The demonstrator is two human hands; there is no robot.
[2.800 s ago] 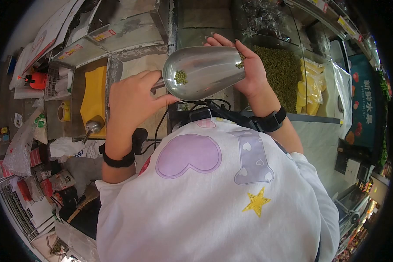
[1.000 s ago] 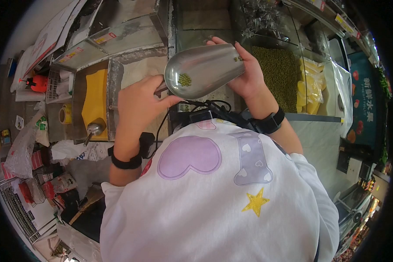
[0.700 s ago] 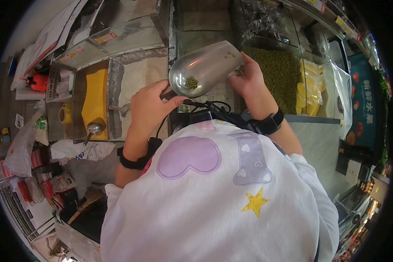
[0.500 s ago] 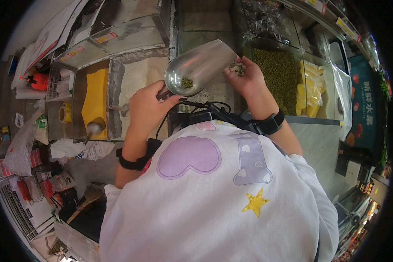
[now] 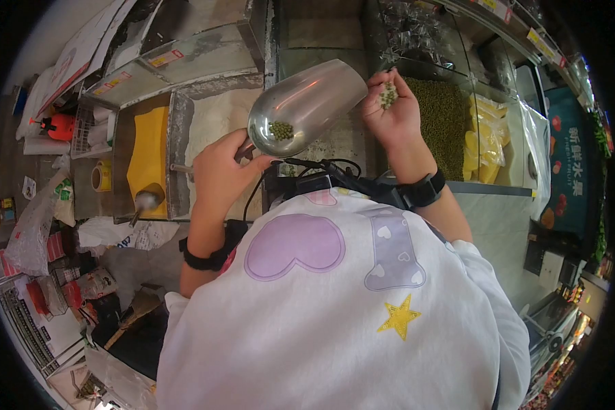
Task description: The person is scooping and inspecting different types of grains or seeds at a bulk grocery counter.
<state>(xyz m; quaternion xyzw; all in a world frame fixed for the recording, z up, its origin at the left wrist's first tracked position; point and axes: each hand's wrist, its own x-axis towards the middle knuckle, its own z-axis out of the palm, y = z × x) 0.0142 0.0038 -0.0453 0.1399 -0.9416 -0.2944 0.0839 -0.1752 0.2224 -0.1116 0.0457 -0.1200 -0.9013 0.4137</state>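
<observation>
My left hand (image 5: 224, 164) is wrapped round the handle of a large metal scoop (image 5: 314, 102), which is tilted with its mouth toward the upper right. A small heap of green beans (image 5: 281, 130) lies inside the scoop near the handle end. Beside the scoop's mouth, my right hand (image 5: 398, 116) is turned palm up with its fingers curled, holding pale and greenish beans (image 5: 388, 96). Just right of that hand stands a bin of green beans (image 5: 441, 123).
Left of the scoop are a bin of white powder (image 5: 215, 116) and a bin with yellow contents (image 5: 148, 147) and a small scoop (image 5: 147, 199). Yellow bags (image 5: 488, 130) stand at the right. A black cable (image 5: 345, 166) crosses the bins' front edge.
The scoop and my left hand have shifted slightly left. My right hand has moved up and to the right, and more green beans show in its palm.
</observation>
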